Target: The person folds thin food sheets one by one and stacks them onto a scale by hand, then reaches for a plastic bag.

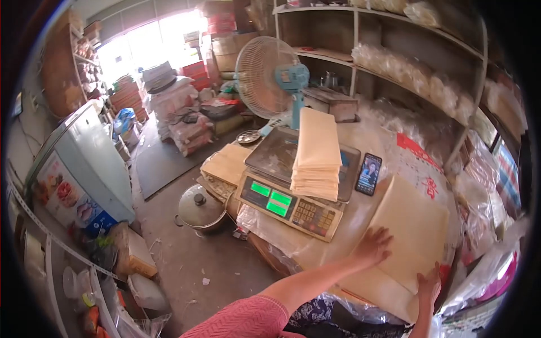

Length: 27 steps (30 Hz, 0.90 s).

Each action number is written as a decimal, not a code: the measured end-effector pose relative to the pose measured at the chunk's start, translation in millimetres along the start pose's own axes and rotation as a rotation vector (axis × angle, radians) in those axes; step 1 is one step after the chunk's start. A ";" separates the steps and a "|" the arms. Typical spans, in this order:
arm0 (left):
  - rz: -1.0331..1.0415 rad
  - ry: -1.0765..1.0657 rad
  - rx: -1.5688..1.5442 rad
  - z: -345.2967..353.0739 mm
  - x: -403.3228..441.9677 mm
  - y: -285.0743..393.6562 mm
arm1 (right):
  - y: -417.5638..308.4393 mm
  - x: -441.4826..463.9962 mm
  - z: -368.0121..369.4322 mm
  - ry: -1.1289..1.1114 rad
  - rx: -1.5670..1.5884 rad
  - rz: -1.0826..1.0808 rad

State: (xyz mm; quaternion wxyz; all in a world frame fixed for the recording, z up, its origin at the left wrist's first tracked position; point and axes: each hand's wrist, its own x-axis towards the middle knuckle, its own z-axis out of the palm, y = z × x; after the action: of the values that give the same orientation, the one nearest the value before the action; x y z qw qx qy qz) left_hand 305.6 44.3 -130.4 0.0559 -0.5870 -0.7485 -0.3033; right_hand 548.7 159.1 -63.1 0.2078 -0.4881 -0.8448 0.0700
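Large pale yellow sheets [414, 236] lie on the plastic-covered table at the right. My left hand [373, 247] rests on their left side, fingers spread and holding nothing. At the near right edge of the sheets is my right hand [429, 281], its thumb and fingers apart, touching the edge. A stack of folded pale sheets [316, 152] stands on the metal pan of a scale [287, 205] with lit green displays. Another pale folded stack [226, 163] lies left of the scale. A phone [368, 173] with its screen on lies between the scale and the large sheets.
A fan [270, 79] stands behind the scale. A lidded pot [200, 208] is left of the table, low down. Shelves with bagged goods [414, 73] line the back right. A light-coloured cabinet [84, 163] stands at the left, and stacked bags [177, 112] sit farther back.
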 end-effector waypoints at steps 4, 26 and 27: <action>-0.020 -0.106 0.015 -15.9 0.2 9.0 | -14.5 4.0 6.6 -0.058 -0.069 -0.319; -0.048 -0.103 0.038 -9.6 -3.4 11.0 | -6.5 -9.2 47.3 -0.086 -0.145 -0.313; -0.047 -0.106 0.038 -9.1 -4.0 10.3 | -4.4 -8.2 50.1 -0.092 -0.158 -0.295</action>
State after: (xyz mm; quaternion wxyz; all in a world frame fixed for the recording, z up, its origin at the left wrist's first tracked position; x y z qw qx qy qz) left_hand 313.8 37.4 -120.8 0.0205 -0.5835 -0.7696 -0.2586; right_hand 527.8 154.1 -109.3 0.1380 -0.3699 -0.9187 -0.0056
